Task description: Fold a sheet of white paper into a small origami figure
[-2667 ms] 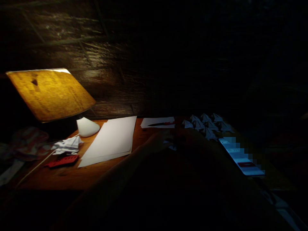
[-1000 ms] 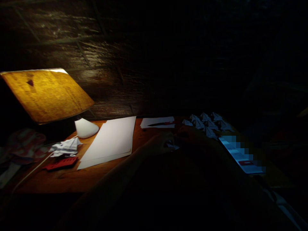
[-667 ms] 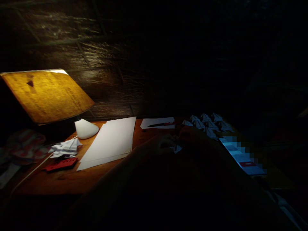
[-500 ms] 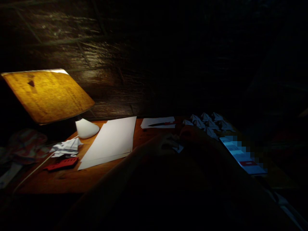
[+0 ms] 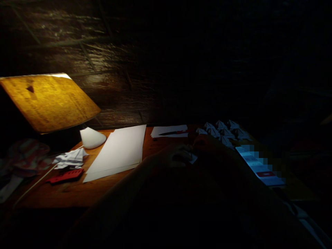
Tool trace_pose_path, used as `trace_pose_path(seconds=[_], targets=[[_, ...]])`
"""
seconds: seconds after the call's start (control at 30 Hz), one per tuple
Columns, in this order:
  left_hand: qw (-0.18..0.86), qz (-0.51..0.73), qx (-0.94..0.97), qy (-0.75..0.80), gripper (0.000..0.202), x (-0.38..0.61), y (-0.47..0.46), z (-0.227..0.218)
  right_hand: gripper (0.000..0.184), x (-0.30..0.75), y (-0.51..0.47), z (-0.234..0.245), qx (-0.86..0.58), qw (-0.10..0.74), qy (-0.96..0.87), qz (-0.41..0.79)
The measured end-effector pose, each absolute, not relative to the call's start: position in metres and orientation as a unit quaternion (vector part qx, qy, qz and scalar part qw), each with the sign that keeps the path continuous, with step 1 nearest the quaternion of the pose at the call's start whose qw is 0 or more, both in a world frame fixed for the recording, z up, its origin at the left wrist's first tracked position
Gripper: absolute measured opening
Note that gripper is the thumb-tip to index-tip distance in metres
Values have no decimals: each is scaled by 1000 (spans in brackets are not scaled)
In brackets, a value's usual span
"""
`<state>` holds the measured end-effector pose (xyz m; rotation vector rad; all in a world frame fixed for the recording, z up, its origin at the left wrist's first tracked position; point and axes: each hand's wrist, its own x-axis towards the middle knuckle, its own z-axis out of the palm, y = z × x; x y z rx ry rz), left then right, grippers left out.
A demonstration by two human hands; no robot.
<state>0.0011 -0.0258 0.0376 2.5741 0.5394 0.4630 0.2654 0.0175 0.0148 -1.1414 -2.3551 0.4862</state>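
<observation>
My left hand [image 5: 178, 156] is closed with its fingers curled round a small folded piece of paper [image 5: 193, 158]. Against the other side of that paper is my right hand [image 5: 203, 143], closed too; its fingers are mostly lost in the dark. Only a pale corner of the paper shows between the hands. Just beyond them lies a knife [image 5: 172, 132] with a dark blade and a reddish handle, on a small stack of white paper [image 5: 169, 135]. Several folded paper figures [image 5: 224, 133] stand in a cluster past my right hand.
Large white sheets [image 5: 119, 148] lie left of my hands. A lamp with a yellow shade [image 5: 52, 102] and white base [image 5: 92, 137] stands farther left, near crumpled paper [image 5: 71, 158] and a red object [image 5: 66, 176]. A lit screen [image 5: 252, 164] lies right on the wooden table [image 5: 77, 195].
The view has shifted slightly, so everything sits a little more to the left. Between my hands the folded paper has turned a bit and less of it shows.
</observation>
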Motion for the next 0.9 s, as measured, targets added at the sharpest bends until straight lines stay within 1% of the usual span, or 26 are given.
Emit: trace_pose_path(seconds=[0.2, 0.5, 0.77, 0.9], targets=[[169, 129, 956, 201, 45, 4, -31, 35, 15, 267, 19, 13, -432, 236, -852, 177], [165, 133, 955, 207, 40, 5, -30, 32, 13, 265, 17, 15, -442, 239, -847, 172], [156, 123, 955, 219, 40, 7, -32, 33, 15, 263, 11, 22, -461, 227, -843, 160], [156, 122, 955, 221, 41, 8, -33, 35, 14, 261, 12, 17, -476, 236, -834, 149]])
